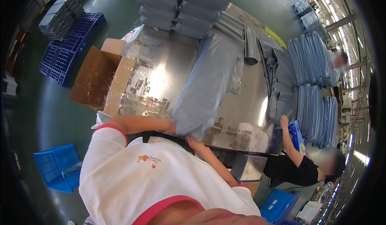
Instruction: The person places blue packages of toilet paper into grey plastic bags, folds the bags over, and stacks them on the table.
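Observation:
A long grey-blue package in a clear plastic bag (207, 76) lies lengthwise on the metal worktable, its near end bunched and hanging toward my waist. My left hand (170, 125) is at the near left corner of the bag, with its fingers hidden by the plastic. At the bag's near edge, my right hand (194, 143) is closed on the loose plastic. Beside the package lie flat grey plastic sleeves (251, 44), and dark folded garments or covers (281, 80) lie farther right.
Stacked bagged packages (177, 8) stand at the table's far end. An open cardboard box (94, 78) is at the left, near a blue pallet (72, 44) and blue crate (58, 168). A co-worker (301, 164) in black stands at right, beside more bagged stacks (317, 112).

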Motion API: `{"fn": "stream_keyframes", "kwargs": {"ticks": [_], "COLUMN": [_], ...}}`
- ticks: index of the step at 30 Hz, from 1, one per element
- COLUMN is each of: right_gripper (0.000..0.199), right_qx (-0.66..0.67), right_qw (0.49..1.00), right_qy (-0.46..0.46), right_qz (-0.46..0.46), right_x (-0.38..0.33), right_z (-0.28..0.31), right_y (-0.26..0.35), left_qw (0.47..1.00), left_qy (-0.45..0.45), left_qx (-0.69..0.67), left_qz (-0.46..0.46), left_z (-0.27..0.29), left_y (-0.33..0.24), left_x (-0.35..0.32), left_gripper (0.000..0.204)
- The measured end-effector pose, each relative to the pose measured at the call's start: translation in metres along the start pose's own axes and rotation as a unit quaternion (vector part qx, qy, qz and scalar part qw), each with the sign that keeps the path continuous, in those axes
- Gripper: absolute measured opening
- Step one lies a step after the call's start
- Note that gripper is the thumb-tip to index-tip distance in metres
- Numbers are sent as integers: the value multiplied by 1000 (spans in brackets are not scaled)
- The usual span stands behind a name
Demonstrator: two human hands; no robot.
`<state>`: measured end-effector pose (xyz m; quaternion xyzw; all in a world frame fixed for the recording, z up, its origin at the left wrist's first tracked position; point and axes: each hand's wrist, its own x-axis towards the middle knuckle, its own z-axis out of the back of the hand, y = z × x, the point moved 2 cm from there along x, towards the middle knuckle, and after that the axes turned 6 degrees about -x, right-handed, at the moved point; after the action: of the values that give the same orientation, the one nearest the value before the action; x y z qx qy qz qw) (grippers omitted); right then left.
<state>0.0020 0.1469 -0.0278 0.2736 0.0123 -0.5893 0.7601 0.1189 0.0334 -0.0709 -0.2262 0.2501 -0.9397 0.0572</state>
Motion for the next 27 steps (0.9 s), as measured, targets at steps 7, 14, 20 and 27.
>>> {"fn": "stream_keyframes", "kwargs": {"ticks": [7,14,20,27], "right_gripper": [40,30,29,36], "right_qx": [291,640,661,645], "right_qw": [907,643,599,652], "right_qy": [-172,-111,-114,-23], "right_qz": [-253,-405,-437,-399], "right_x": [40,15,16,-2], "right_z": [20,-32,-35,-17], "right_y": [-72,-103,-106,-110], "left_qw": [955,570,535,453], "left_qy": [36,-78,-109,-385], "left_qx": [-13,-539,-524,194], "left_qz": [295,616,653,780], "left_z": [30,20,64,288], "left_y": [57,42,5,79], "left_x": [17,-118,-187,-393], "left_gripper": [17,20,16,43]}}
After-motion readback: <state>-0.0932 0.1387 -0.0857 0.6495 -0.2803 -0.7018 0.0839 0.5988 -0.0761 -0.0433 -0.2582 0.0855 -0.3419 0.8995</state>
